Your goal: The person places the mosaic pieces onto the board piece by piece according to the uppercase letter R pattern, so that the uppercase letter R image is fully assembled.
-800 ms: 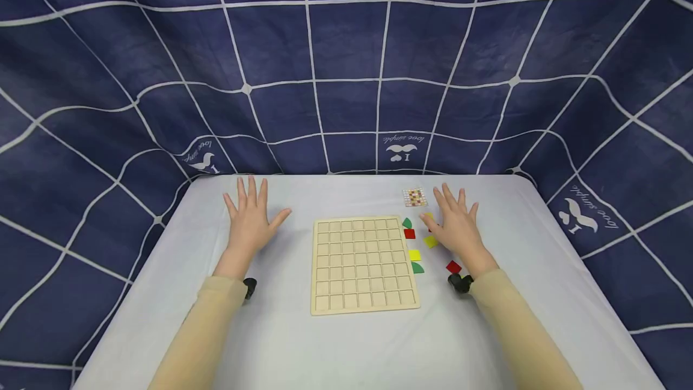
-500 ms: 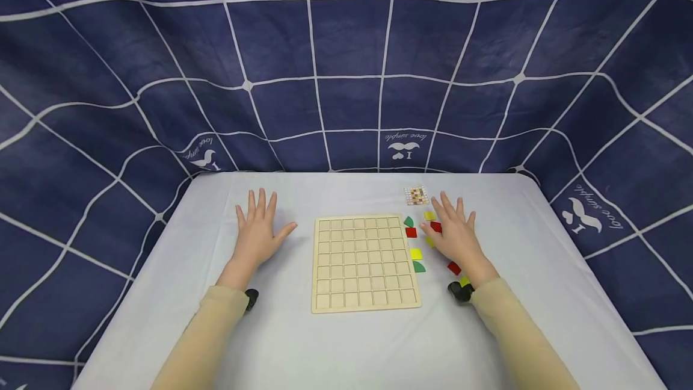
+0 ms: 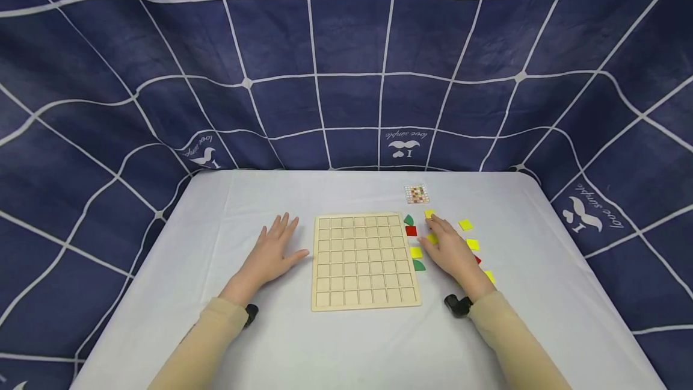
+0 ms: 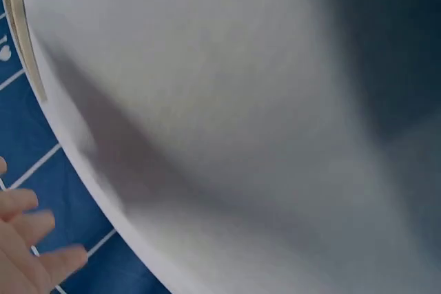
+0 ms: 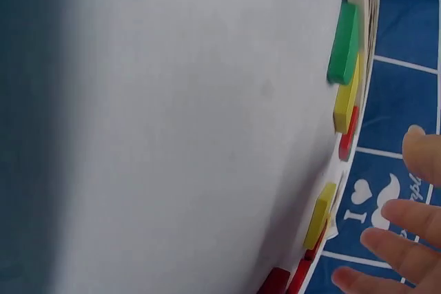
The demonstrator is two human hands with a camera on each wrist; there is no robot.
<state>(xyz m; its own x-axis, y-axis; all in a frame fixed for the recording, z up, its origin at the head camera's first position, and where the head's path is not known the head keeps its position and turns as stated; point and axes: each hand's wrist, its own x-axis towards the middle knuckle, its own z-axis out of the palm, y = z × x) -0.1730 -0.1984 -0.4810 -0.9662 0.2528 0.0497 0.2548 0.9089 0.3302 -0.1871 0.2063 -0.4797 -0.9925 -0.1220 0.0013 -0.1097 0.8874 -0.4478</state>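
Note:
A pale wooden grid board (image 3: 366,262) lies flat on the table, its square cells bare. My left hand (image 3: 269,256) is just left of it, fingers spread and holding nothing. Over the coloured tiles to the right of the board is my right hand (image 3: 453,253), its fingers extended and nothing gripped. Along the board's right edge lie a red square tile (image 3: 411,231), a yellow square tile (image 3: 415,252) and rounded green tiles (image 3: 419,265). Thumb and fingers overlap a yellow tile (image 3: 432,238) in the head view. The right wrist view shows the fingers (image 5: 406,256) apart from a yellow block (image 5: 320,216).
A small card (image 3: 417,194) printed with a coloured grid lies behind the tiles. Several more yellow tiles (image 3: 465,224) and a partly hidden red one lie beyond the right hand. A white cloth (image 3: 346,348) covers the table; a blue checked curtain (image 3: 346,101) surrounds it.
My left hand has moved right and nearer to me, towards the board. My right hand has come down and back slightly, uncovering yellow tiles on its right. Board and card have stayed put.

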